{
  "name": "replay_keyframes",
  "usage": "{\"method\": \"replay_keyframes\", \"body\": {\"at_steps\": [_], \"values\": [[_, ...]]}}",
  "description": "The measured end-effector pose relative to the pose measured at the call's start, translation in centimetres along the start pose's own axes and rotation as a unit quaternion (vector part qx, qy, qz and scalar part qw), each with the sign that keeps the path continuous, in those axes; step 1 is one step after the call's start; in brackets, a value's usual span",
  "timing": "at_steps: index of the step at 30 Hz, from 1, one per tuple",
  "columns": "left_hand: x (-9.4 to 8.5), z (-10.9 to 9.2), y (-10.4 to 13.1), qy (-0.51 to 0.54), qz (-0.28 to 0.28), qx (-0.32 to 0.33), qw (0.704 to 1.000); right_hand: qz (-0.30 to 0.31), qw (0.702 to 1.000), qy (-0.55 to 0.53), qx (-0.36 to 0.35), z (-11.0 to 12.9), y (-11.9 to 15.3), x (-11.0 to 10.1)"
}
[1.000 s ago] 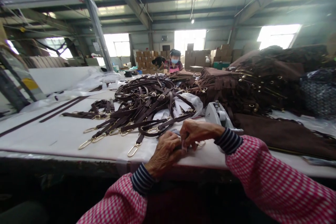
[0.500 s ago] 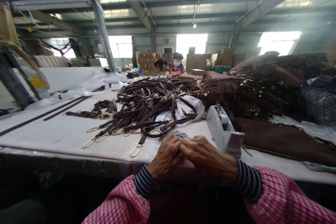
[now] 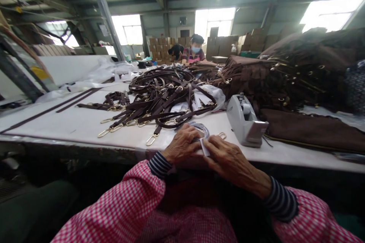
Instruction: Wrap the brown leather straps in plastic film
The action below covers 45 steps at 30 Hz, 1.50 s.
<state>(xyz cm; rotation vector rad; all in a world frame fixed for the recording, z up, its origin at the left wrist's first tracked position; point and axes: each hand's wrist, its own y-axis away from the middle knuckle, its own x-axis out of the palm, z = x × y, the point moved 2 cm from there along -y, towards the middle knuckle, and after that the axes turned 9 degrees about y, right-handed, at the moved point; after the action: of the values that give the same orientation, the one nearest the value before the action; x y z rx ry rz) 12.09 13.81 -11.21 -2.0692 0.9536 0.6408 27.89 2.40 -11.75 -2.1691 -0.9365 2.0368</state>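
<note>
White paper [image 3: 205, 149] sits pinched in my right fingers [image 3: 214, 147] near the counter [image 3: 71, 127]'s front edge. My left fingers [image 3: 189, 133] grasp a grey coil [image 3: 204, 128], apparently to steady it.

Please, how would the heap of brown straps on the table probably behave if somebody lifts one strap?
The heap of brown straps would probably be floppy, since many straps lie curled in loose loops. Lifting one strap may drag others along, because they cross and overlap. The gold-coloured rings might swing or catch, as they are open loops at strap ends.
</note>
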Motion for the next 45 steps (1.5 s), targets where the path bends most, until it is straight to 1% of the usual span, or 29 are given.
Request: {"method": "replay_keyframes", "body": {"at_steps": [2,4,6,10,12,14,19,22,24,26,28,30,31,32,35,37,41,43,45], "values": [[-0.7,0.0,-0.2,0.022,0.04,0.007,0.999,-0.015,1.0,-0.013,0.01,0.1,0.6,0.1],[-1.2,0.0,-0.3,0.029,0.061,0.008,0.998,-0.024,0.999,-0.026,0.013,0.1,0.8,0.1],[-1.4,-0.1,-0.3,0.022,0.057,0.001,0.998,-0.022,0.998,-0.053,0.019,0.0,0.7,0.0],[-0.8,-0.4,0.0,-0.007,0.034,-0.003,0.999,-0.007,0.993,-0.11,0.039,-0.3,0.5,-0.2],[-0.5,-0.7,0.2,-0.035,0.032,0.007,0.999,-0.002,0.99,-0.132,0.05,-0.4,0.5,-0.1],[-0.3,-0.9,0.1,-0.081,0.042,0.015,0.996,-0.01,0.986,-0.153,0.063,-0.4,0.7,0.1],[0.3,-1.0,-0.4,-0.212,0.077,0.005,0.974,-0.028,0.967,-0.229,0.111,-0.9,0.9,0.6],[0.5,-1.1,-0.6,-0.224,0.088,-0.007,0.971,-0.037,0.946,-0.282,0.153,-1.3,0.9,0.9],[0.0,-1.3,-0.5,-0.184,0.077,-0.031,0.979,-0.063,0.929,-0.315,0.184,-1.6,1.0,1.1],[-0.9,-1.8,-0.1,-0.112,0.039,-0.071,0.99,-0.094,0.905,-0.349,0.223,-1.8,1.1,1.4],[-2.1,-2.6,0.7,-0.025,-0.008,-0.126,0.992,-0.121,0.869,-0.395,0.274,-1.9,1.3,1.6],[-3.0,-3.6,1.8,0.074,-0.047,-0.182,0.979,-0.142,0.824,-0.448,0.316,-1.7,1.4,1.3],[-3.2,-4.1,2.4,0.125,-0.065,-0.204,0.969,-0.145,0.805,-0.474,0.325,-1.4,1.4,1.0],[-3.3,-4.6,3.0,0.177,-0.086,-0.222,0.955,-0.14,0.793,-0.495,0.325,-1.0,1.3,0.6],[-2.6,-5.9,4.7,0.302,-0.142,-0.256,0.907,-0.074,0.785,-0.544,0.288,1.1,0.9,-0.8],[-1.6,-6.8,5.5,0.345,-0.158,-0.262,0.887,-0.038,0.772,-0.575,0.27,2.5,0.7,-1.7],[-0.2,-8.8,6.5,0.376,-0.166,-0.259,0.874,-0.041,0.732,-0.615,0.292,4.0,0.9,-2.7],[0.4,-9.6,6.7,0.404,-0.152,-0.26,0.864,-0.03,0.717,-0.629,0.299,4.3,1.3,-2.9],[0.9,-9.9,6.8,0.444,-0.134,-0.258,0.848,-0.012,0.706,-0.645,0.292,4.5,1.8,-3.1]]}}
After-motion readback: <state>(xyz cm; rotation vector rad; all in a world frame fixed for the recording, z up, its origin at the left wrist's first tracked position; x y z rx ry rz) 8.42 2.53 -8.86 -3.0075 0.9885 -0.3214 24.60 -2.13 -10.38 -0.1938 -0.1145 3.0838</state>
